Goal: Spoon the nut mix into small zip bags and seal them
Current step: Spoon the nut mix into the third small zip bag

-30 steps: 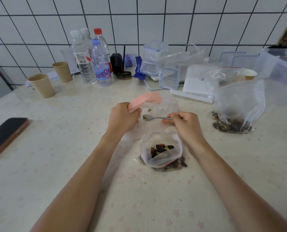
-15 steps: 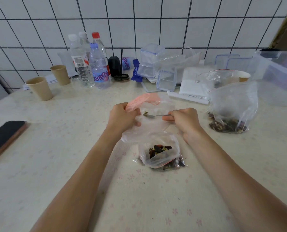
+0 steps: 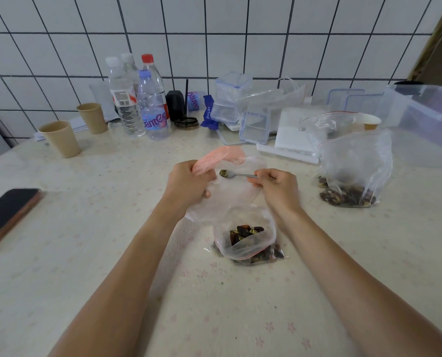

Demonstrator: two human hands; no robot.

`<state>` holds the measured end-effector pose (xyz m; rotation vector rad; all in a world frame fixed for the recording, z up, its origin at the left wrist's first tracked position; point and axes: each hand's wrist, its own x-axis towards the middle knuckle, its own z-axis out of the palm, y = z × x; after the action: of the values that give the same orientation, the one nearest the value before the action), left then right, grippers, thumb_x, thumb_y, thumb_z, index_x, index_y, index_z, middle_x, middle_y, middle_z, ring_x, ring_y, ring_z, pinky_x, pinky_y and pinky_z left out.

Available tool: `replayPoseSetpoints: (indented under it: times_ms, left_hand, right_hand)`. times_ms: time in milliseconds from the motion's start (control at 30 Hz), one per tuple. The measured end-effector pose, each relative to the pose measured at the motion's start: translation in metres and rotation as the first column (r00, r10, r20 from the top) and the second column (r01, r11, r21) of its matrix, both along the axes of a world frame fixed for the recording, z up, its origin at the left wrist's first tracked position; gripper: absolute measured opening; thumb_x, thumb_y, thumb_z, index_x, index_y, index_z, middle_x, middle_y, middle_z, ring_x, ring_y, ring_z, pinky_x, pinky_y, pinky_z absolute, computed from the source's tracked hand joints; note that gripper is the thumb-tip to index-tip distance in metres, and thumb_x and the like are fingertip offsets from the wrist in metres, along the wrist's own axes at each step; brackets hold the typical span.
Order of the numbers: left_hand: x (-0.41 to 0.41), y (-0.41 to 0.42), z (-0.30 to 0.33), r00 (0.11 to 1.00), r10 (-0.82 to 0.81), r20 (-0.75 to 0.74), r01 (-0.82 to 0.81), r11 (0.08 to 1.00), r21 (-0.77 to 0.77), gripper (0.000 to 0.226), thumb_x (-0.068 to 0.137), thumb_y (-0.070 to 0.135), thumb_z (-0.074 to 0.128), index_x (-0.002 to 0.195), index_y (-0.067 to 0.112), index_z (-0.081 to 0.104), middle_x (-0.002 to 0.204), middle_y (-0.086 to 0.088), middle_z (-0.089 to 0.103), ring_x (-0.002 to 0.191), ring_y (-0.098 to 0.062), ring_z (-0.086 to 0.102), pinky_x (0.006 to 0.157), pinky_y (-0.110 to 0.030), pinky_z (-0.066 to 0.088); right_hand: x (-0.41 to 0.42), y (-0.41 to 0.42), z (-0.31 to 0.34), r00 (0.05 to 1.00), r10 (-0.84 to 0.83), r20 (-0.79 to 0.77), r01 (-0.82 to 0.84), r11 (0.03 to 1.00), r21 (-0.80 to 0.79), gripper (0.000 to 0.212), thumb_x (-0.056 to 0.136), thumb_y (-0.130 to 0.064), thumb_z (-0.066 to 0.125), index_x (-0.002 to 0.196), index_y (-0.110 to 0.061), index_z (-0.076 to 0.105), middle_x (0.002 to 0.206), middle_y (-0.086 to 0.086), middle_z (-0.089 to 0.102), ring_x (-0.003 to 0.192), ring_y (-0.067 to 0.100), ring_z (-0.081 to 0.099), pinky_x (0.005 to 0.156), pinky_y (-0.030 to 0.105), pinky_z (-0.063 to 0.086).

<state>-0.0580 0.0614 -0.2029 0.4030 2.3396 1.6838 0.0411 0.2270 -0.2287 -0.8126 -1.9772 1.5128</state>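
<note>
From the head view, a clear zip bag (image 3: 222, 199) was gripped at its pink mouth by the curled fingers of the left hand (image 3: 186, 185). A spoon (image 3: 236, 174) of nut mix was pinched by the right hand (image 3: 279, 188) at that mouth. A filled small bag (image 3: 247, 234) lay just below on the table (image 3: 86, 228).

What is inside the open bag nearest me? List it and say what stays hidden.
The open bag holds a dark nut mix with pale seeds. Crumpled plastic covers the lower nuts, so the amount is unclear.
</note>
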Motion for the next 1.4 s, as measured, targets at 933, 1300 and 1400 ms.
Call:
replayPoseSetpoints:
  times_ms: [933,1300,1400]
  left_hand:
    - [0.028,-0.029,0.010,0.804,0.077,-0.590,-0.180,0.977,-0.117,0.037,0.094,0.042,0.071,0.125,0.024,0.062,0.123,0.009,0.063,0.115,-0.013,0.057,0.098,-0.038,0.050]
    - [0.093,-0.054,-0.015,0.950,-0.208,-0.232,0.171,0.970,-0.170,0.024,0.099,0.035,0.062,0.083,0.024,0.076,0.062,0.006,0.068,0.052,-0.009,0.063,0.059,-0.019,0.049]
    - [0.091,-0.053,-0.022,0.963,-0.197,-0.185,0.187,0.980,-0.068,0.018,0.099,0.029,0.065,0.087,0.023,0.077,0.058,0.007,0.064,0.048,-0.009,0.058,0.052,-0.015,0.045]
  right_hand:
    - [0.129,0.032,0.057,0.969,0.199,-0.143,-0.207,0.977,-0.042,0.019,0.105,-0.018,0.056,0.108,-0.011,0.073,0.099,0.002,0.082,0.099,0.016,0.077,0.088,0.038,0.050]
    - [0.165,-0.002,0.050,0.928,0.370,-0.051,-0.296,0.812,0.504,0.016,0.103,-0.023,0.060,0.102,-0.025,0.076,0.094,-0.012,0.080,0.087,0.023,0.073,0.078,0.043,0.053]
    - [0.172,-0.008,0.049,0.899,0.433,0.060,-0.254,0.404,0.879,0.020,0.106,-0.023,0.059,0.111,-0.015,0.077,0.103,-0.002,0.075,0.090,0.025,0.071,0.080,0.044,0.056]
